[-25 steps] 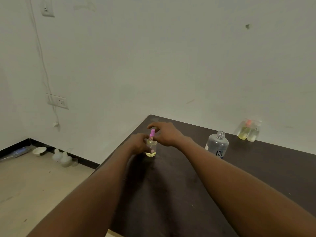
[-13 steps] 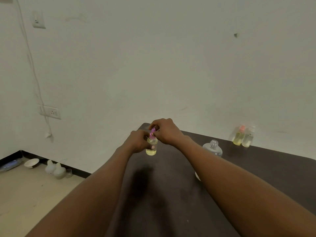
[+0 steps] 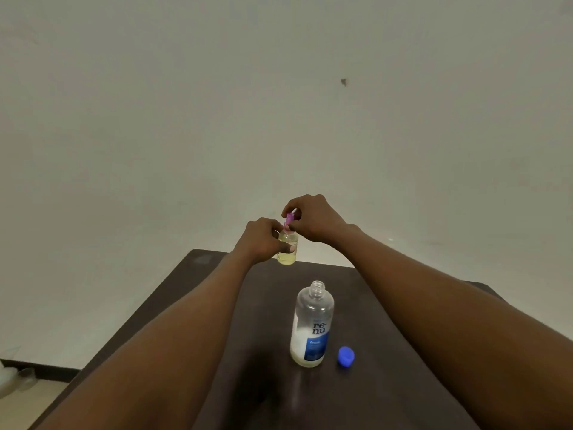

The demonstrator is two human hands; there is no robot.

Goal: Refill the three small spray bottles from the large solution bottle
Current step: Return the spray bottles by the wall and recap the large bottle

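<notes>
**Here, both hands on one spray bottle**

Up near the far end of the table (image 3: 198, 274), the left hand (image 3: 263, 240) grips a spray bottle (image 3: 287, 251) round its clear body, fingers curled about it. The bottle is upright and holds pale yellow liquid. Whether its base touches the table cannot be told. The right hand (image 3: 313, 220) reaches in from the other side and pinches the pink top (image 3: 290, 218) between thumb and fingertips. The top sits on the bottle's neck. Both hands are therefore clamped, the left on the body, the right on the top.

Nearer the person, between the two forearms, the large bottle (image 3: 313, 327) stands upright on the dark table with its threaded neck open. It is clear plastic, with liquid only in its lower part. Its label (image 3: 319, 330) reads "re·nu" in dark letters on white. Below that is a blue panel whose smaller writing is too blurred to read. Just to the right of the bottle's base the blue cap (image 3: 345, 356) lies on the table, apart from the bottle.

Behind the table is a plain pale wall (image 3: 279, 103) with one small dark mark (image 3: 343, 82). A strip of floor (image 3: 18, 408) shows at lower left.
</notes>
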